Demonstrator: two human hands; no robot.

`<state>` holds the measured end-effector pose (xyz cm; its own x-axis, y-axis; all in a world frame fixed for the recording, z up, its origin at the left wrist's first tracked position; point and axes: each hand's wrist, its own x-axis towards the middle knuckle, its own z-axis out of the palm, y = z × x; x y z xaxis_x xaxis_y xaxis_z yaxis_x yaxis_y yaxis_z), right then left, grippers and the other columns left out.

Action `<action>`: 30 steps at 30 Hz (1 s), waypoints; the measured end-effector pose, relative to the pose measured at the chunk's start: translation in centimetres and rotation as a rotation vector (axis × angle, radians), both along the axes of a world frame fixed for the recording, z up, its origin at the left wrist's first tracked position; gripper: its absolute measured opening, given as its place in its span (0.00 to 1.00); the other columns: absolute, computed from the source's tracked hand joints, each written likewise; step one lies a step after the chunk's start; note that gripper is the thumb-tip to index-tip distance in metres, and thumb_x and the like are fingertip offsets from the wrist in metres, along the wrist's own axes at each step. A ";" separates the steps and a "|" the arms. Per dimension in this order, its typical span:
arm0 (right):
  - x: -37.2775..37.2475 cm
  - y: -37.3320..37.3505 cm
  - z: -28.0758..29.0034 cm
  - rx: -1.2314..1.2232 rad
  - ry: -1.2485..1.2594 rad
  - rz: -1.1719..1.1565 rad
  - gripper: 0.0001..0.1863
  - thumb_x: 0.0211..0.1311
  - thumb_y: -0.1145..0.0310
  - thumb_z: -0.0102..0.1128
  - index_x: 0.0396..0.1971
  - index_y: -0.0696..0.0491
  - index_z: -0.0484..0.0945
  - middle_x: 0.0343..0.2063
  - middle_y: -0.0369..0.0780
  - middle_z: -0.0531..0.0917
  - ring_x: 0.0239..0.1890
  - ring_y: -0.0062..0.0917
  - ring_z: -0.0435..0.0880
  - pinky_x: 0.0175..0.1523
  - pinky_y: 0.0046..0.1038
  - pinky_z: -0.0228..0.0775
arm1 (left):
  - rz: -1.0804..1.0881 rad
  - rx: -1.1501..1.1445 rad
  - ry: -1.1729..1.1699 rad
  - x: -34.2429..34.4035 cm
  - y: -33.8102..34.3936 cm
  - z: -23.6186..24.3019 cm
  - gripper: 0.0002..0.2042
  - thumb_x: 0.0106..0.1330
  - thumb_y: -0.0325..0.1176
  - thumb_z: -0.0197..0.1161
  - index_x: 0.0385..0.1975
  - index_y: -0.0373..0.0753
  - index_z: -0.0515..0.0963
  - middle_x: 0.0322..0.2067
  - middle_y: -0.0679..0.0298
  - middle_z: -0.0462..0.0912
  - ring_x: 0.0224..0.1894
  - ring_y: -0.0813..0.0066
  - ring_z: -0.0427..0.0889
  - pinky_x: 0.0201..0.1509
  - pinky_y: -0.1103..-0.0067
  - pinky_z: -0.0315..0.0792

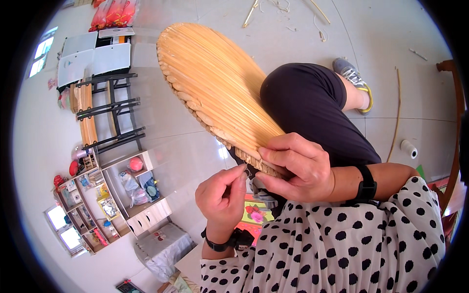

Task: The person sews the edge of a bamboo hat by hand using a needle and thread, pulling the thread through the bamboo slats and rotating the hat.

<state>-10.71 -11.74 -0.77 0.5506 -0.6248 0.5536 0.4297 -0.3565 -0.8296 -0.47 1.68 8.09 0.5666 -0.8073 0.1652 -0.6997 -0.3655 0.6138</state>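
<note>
A mat of pale yellow plant stalks (215,83), laid side by side with a rounded outline, leans across my lap against my dark-trousered knee (298,88). My right hand (300,166) is closed on its near edge, thumb on the top face and fingers beneath. Cut stalk ends form a thick, stepped rim there. Just left of that rim, my left hand (222,193) pinches thumb and forefinger together. Something thin, perhaps thread, shows at its fingertips, too small to make out. The mat's underside is hidden.
On the tiled floor lie loose stalks (320,12), a long thin stick (396,112) and a white thread spool (409,149). Shelves (93,210) with bags and a ball, and folded black-legged furniture (110,110), stand at left. A wooden chair frame (452,141) is at right.
</note>
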 end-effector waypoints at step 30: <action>0.1 0.1 0.1 0.081 0.079 0.015 0.21 0.43 0.74 0.74 0.40 0.61 0.79 0.36 0.44 0.79 0.30 0.31 0.81 0.33 0.27 0.76 | 0.132 0.012 0.101 -0.6 -2.7 -0.1 0.02 0.63 0.21 0.63 0.33 0.33 0.77 0.18 0.65 0.77 0.19 0.84 0.73 0.25 0.86 0.68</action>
<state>-10.64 -11.64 -0.69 0.5997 -0.6574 0.4563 0.3669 -0.2808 -0.8869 -1.08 -0.99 8.00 0.6811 -0.7263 0.0927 -0.5801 -0.4581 0.6736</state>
